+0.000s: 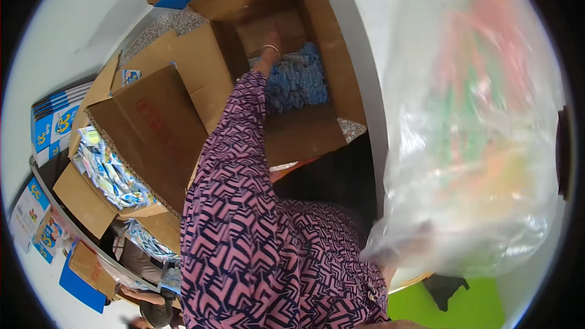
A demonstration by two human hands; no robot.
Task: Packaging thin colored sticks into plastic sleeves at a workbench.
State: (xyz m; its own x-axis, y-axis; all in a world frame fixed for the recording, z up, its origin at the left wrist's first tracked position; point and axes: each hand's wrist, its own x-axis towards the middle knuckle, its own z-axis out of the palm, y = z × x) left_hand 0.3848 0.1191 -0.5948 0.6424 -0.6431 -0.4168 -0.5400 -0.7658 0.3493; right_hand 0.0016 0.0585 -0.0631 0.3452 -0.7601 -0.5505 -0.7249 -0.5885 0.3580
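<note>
My left arm, in a pink and navy patterned sleeve, stretches forward into an open cardboard box (311, 128). At its far side is my left hand (272, 41), with a bangle at the wrist; its fingers blend into the brown cardboard and cannot be made out. Beside the wrist, small blue packets (298, 79) fill part of the box. On the right, a large clear plastic bag (469, 146) with blurred red, green and orange contents hangs close to the camera. My right hand (405, 250) grips its lower left part, partly covered by the plastic.
Left of my arm stands another carton (146, 122), with colourful packets (113, 170) beside it. Blue printed boxes (55, 125) are stacked at the far left. Another person (155, 311) is at the lower left. A white wall edge (359, 18) runs right of the box.
</note>
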